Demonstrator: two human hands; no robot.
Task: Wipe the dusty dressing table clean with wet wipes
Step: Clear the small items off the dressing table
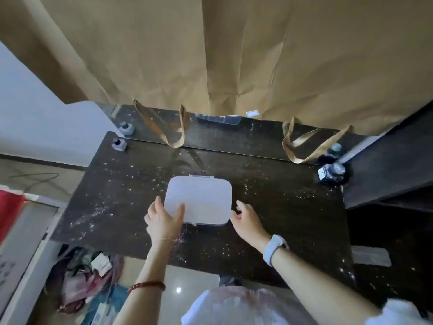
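Observation:
A white rounded box of wet wipes point(201, 198) lies flat in the middle of the dark dressing table point(117, 195), lid closed. White dust specks cover the tabletop. My left hand point(164, 219) grips the box's near left corner, thumb on the lid. My right hand point(246, 219) rests beside the box's near right corner, fingers curled toward its edge; whether it touches the box I cannot tell.
Brown paper point(234, 55) covers the mirror behind the table; two paper loop handles point(173, 127) point(304, 146) hang onto the back ledge. Metal mirror brackets sit at the back left point(119, 144) and back right point(332, 172). Bags point(82, 277) lie on the floor at lower left.

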